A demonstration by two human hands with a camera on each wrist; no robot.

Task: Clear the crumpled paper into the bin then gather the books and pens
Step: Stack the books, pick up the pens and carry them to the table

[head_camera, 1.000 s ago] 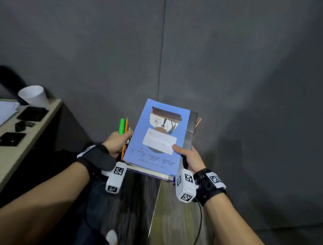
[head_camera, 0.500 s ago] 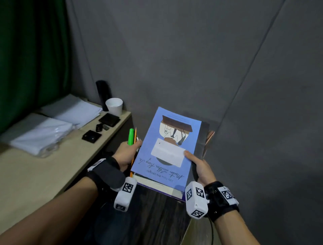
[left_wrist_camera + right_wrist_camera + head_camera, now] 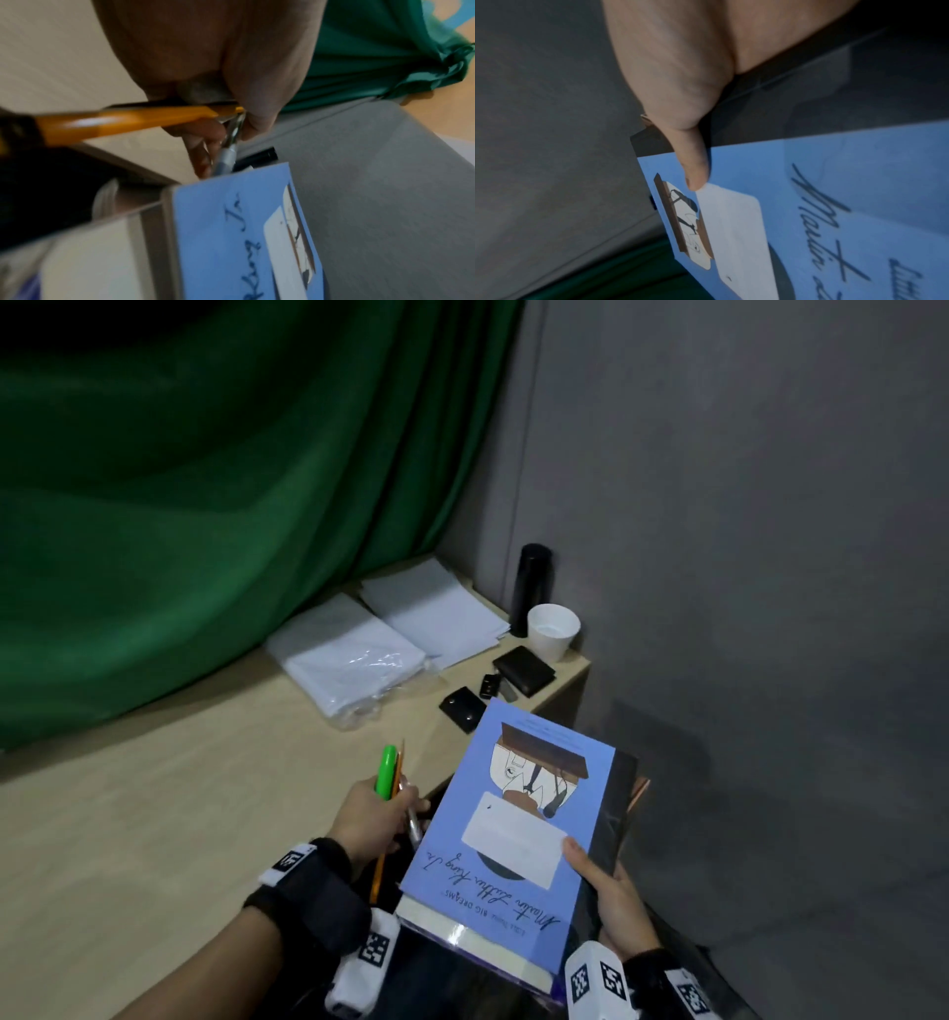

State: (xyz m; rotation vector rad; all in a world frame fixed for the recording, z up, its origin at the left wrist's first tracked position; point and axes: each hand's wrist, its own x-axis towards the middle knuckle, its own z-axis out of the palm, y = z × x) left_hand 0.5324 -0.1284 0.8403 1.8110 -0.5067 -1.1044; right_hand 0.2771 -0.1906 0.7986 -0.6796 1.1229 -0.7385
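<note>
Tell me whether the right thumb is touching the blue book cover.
Touching. The right wrist view shows the right hand with its thumb pressed flat on the blue book, no gap under its tip.

Sky-blue paperback book cover (image 3: 518,814) with dark cursive lettering; lime-green plastic marker (image 3: 386,772); orange-yellow wooden pencil (image 3: 123,119); deep-green draped cloth curtain (image 3: 205,505).

At lower left of the frame, a black wrist strap (image 3: 313,898) carries a white camera block (image 3: 362,968) with square black-and-white markers; at lower right, a matching strap (image 3: 667,983) and block (image 3: 595,983). Forearms are bare.
</note>
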